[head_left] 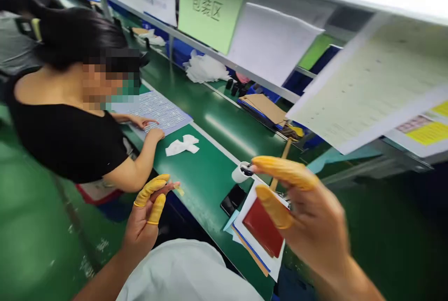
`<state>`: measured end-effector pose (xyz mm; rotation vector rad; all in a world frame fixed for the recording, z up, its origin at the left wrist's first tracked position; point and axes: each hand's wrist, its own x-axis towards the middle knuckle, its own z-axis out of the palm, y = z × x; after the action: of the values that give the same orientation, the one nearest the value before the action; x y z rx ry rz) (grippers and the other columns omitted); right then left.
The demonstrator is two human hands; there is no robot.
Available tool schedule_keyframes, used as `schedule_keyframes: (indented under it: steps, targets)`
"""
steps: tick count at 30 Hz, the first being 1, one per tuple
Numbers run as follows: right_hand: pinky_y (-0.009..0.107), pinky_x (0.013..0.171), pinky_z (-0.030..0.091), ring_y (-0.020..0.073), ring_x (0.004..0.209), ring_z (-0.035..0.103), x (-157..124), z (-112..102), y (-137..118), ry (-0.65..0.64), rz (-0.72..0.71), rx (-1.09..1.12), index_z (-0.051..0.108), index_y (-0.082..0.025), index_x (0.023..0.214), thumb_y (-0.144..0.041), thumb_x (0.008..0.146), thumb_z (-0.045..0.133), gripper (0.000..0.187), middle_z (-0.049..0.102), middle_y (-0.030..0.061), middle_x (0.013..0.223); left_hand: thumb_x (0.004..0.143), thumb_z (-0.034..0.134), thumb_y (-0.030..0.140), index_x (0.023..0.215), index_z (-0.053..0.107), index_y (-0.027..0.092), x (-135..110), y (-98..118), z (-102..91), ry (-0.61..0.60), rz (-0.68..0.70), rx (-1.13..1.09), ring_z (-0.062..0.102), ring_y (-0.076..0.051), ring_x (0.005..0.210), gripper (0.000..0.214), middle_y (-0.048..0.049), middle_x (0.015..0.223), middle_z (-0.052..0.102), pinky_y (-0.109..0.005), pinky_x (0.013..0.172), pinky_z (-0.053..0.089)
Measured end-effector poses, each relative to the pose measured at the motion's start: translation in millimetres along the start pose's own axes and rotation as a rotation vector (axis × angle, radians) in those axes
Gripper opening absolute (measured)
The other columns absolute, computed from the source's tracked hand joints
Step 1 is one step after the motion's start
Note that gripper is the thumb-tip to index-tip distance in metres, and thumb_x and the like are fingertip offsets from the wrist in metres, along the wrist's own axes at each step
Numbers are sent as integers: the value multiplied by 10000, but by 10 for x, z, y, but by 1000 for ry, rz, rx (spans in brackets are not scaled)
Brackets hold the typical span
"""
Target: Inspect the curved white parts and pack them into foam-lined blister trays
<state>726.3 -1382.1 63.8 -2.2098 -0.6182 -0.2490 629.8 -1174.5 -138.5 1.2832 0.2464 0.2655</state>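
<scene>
My left hand (149,207) is raised over the front edge of the green bench, with yellow finger cots on its thumb and forefinger. Those two fingers are apart, and the others stretch out behind them. A small pale-yellow scrap (179,190) shows at the far fingertips; whether it is stuck there or held, I cannot tell. At the right, my right hand (297,198) also wears yellow cots, thumb and forefinger spread with nothing visible between them. Beyond its fingertips stands a white cup (241,173) with dark items in it. Below lies a dark red booklet (264,226) on papers.
A black phone (233,199) lies beside the papers. White crumpled pieces (182,145) rest on the green bench top (199,189). At the left a co-worker in black leans over a printed sheet (163,112), both hands on it. Papers hang from a shelf rail (210,53) above.
</scene>
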Motion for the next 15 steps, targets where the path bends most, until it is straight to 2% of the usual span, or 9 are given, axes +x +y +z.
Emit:
schedule_keyframes:
  steps: [2, 4, 7, 9, 11, 15]
  targets:
    - [358, 888, 601, 177, 988, 703, -233, 516, 187, -202, 253, 400, 640, -264, 1138, -272, 914, 660, 225, 700, 63, 1103, 986, 481, 184, 1275, 566, 275, -60, 209, -41, 36, 129, 84, 601, -204, 1261, 315, -58, 1300, 644, -396, 1101, 482]
    - [350, 887, 594, 172, 993, 680, -404, 966, 256, -319, 486, 721, 612, -271, 1115, -374, 890, 691, 260, 659, 59, 1102, 982, 450, 124, 1296, 560, 286, -204, 328, -101, 53, 221, 183, 607, -219, 1253, 370, -66, 1370, 578, -423, 1085, 500]
    - [286, 869, 573, 136, 954, 642, -547, 1444, 163, -441, 695, 1014, 583, -278, 1058, -433, 753, 821, 417, 618, 16, 1030, 961, 442, 61, 1351, 525, 304, -470, 421, -215, 114, 319, 337, 594, -228, 1267, 467, -72, 1455, 474, -412, 1061, 524]
    - [237, 820, 560, 103, 885, 621, -581, 1649, 25, -497, 751, 1124, 571, -279, 1015, -422, 706, 860, 447, 600, -15, 966, 952, 431, 33, 1384, 498, 298, -628, 477, -307, 177, 356, 427, 575, -225, 1288, 512, -78, 1458, 457, -403, 1072, 516]
    - [209, 786, 545, 82, 841, 603, -584, 1808, -129, -542, 763, 1188, 562, -275, 972, -398, 717, 858, 409, 584, -35, 924, 951, 421, 27, 1405, 479, 281, -764, 538, -414, 241, 377, 510, 566, -221, 1294, 524, -89, 1450, 460, -408, 1096, 493]
    - [199, 760, 529, 61, 796, 594, -578, 2135, -439, -691, 750, 1226, 553, -262, 917, -341, 736, 851, 357, 564, -46, 966, 958, 425, 50, 1419, 465, 267, -1021, 647, -677, 382, 411, 637, 566, -219, 1289, 511, -101, 1444, 464, -416, 1107, 478]
